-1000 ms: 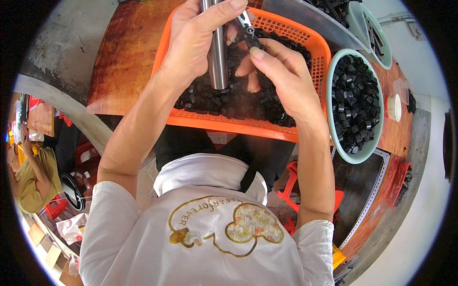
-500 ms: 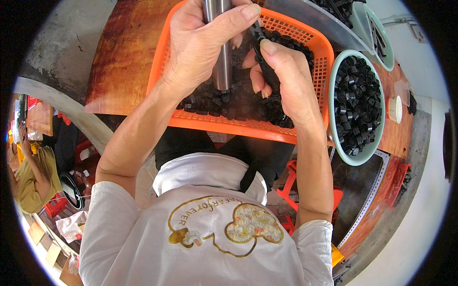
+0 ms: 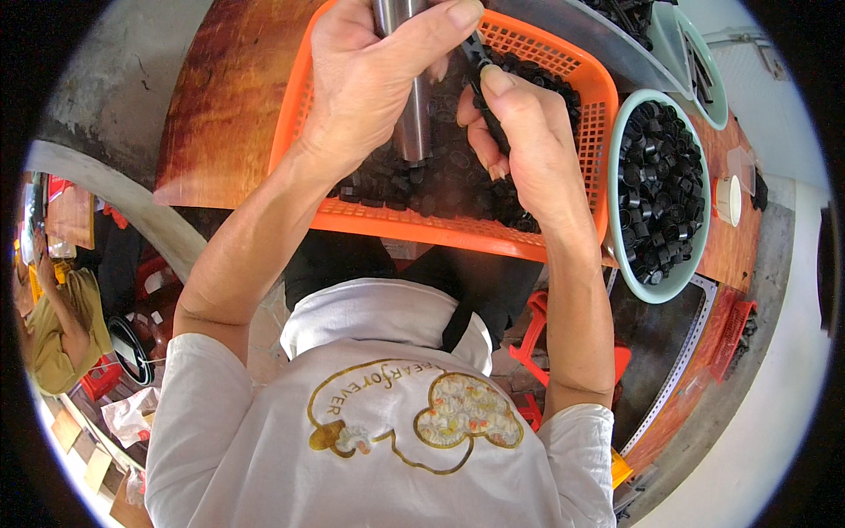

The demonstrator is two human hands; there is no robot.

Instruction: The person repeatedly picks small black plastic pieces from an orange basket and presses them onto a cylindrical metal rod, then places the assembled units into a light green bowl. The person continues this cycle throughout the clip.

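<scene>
My left hand (image 3: 356, 88) is wrapped round a shiny steel tube (image 3: 412, 128), which slants down over the orange basket. A small black piece shows at the tube's lower end. Close beside it, my right hand (image 3: 532, 132) grips a slim black-handled tool (image 3: 495, 121) between thumb and curled fingers. Its greyish end (image 3: 475, 55) reaches up to my left thumb; what it touches there is partly hidden. Beneath both hands, the orange plastic basket (image 3: 422, 231) holds many small black plastic pieces (image 3: 405, 189).
Right of the basket stands a pale green bowl (image 3: 703, 211) full of black ring-like pieces (image 3: 656, 189). Behind it are a clear bin (image 3: 616, 44) and another green bowl (image 3: 720, 97). A white cup (image 3: 729, 201) sits at the table's right. Another person (image 3: 66, 326) is at far left.
My right hand has shifted slightly upward with the black-handled tool, its fingers curling a little more. My left hand and the steel tube are nearly where they were.
</scene>
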